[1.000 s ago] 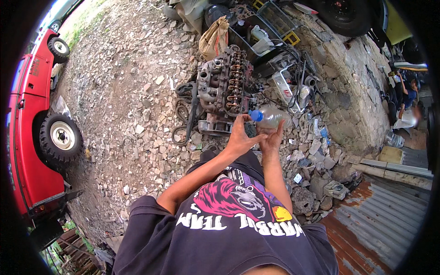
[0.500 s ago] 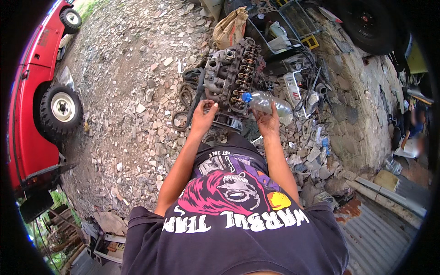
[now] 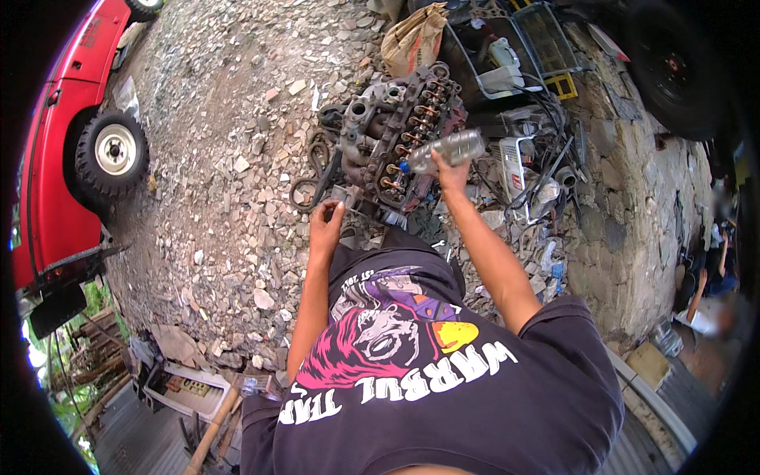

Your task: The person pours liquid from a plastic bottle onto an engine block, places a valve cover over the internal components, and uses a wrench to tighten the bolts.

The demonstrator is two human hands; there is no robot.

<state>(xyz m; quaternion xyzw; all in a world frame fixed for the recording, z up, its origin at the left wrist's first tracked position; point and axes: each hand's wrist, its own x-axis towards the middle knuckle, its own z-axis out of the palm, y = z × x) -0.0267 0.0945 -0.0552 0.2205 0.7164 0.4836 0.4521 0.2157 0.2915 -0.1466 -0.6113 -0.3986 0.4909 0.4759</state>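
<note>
My right hand (image 3: 451,174) is wrapped round a clear plastic bottle (image 3: 463,148) with a blue cap. The bottle is tilted, its cap end lower and over the row of valve springs (image 3: 411,136) on a greasy engine (image 3: 370,148). Whether the cap touches the engine I cannot tell. My left hand (image 3: 325,225) hovers off the engine's near left corner. Its fingers are curled with the thumb against them; anything small between them is too small to make out. The engine sits on the stony ground in front of my legs.
A black belt (image 3: 303,192) lies left of the engine. Behind it stands a brown sack (image 3: 414,41). To the right are a white plastic basket (image 3: 514,168), cables and a stone wall (image 3: 625,229). A red vehicle (image 3: 59,150) is parked at the left. People are at far right.
My right hand has moved forward and left with the bottle, now tilted with its cap end down over the springs. My left hand has drawn back from the engine toward me.
</note>
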